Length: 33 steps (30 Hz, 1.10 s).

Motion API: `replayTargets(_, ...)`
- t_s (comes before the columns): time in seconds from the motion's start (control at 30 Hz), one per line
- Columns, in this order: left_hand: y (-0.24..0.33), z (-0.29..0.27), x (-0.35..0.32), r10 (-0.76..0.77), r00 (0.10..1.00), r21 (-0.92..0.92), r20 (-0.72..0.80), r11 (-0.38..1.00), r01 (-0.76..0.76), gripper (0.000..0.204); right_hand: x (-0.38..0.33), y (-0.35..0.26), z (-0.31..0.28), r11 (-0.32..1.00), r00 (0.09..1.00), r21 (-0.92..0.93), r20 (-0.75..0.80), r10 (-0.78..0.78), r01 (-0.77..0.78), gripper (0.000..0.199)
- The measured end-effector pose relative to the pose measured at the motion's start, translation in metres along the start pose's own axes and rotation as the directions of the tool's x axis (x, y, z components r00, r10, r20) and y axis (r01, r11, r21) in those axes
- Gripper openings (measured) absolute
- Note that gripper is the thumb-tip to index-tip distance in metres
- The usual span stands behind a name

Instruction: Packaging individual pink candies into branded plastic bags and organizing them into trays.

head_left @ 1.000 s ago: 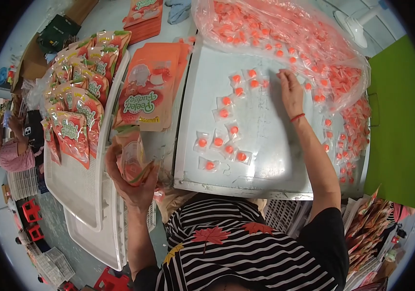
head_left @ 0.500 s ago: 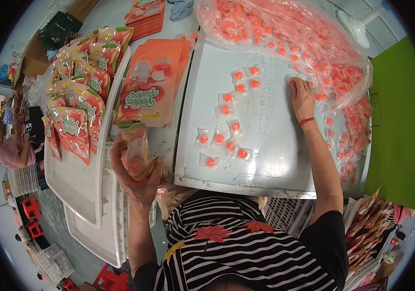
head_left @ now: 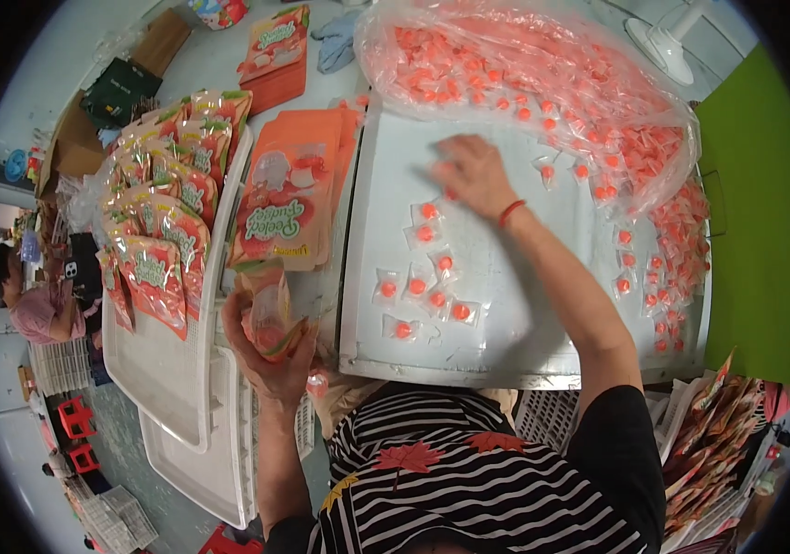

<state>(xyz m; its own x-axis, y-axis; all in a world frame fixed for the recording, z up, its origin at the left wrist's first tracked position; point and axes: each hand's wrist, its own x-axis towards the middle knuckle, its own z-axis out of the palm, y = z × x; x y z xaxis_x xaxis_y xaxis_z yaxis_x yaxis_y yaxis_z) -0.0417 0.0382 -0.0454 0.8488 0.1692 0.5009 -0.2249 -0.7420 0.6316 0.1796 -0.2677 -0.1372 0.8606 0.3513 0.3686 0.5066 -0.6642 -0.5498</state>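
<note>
A worker's left hand [head_left: 273,375] grips a part-clear pouch [head_left: 269,305] at the worktop's left edge, while the right hand [head_left: 476,175] hovers over wrapped candies [head_left: 417,269].
The right hand's fingers are bent and blurred; whether they hold a candy cannot be told. The candies lie scattered on the pale worktop [head_left: 542,314], below a large clear bag [head_left: 524,69] of more; flat pouches [head_left: 286,198] are stacked beyond the left hand, beside filled pouches [head_left: 150,268] on a white tray [head_left: 150,369].

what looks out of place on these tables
Mildly odd: a crumpled light-blue cloth lies beside the neat stack of flat red pouches. Round orange-red sweets in clear wrappers also lie strewn outside the large clear plastic bag, perhaps deliberately. Nothing looks visibly damaged.
</note>
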Motion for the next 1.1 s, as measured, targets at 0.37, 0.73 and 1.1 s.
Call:
replayTargets(0.37,-0.007,0.005,0.007,-0.044,0.998,-0.017,0.036,0.999,0.045,0.096,0.008,-0.01,0.001,0.989,0.967,-0.145,-0.247,-0.058,0.022,0.04)
replayTargets(0.73,-0.006,0.008,0.008,-0.054,0.996,0.046,0.075,0.998,0.051,0.096,0.002,0.095,-0.035,0.877,0.973,-0.439,-0.193,0.123,-0.198,0.037)
replayTargets(1.1,-0.012,0.008,0.006,-0.033,0.996,-0.072,0.08,0.997,0.039,0.094,-0.057,0.087,-0.097,0.302,0.702,0.948,-0.145,0.697,-0.104,0.036)
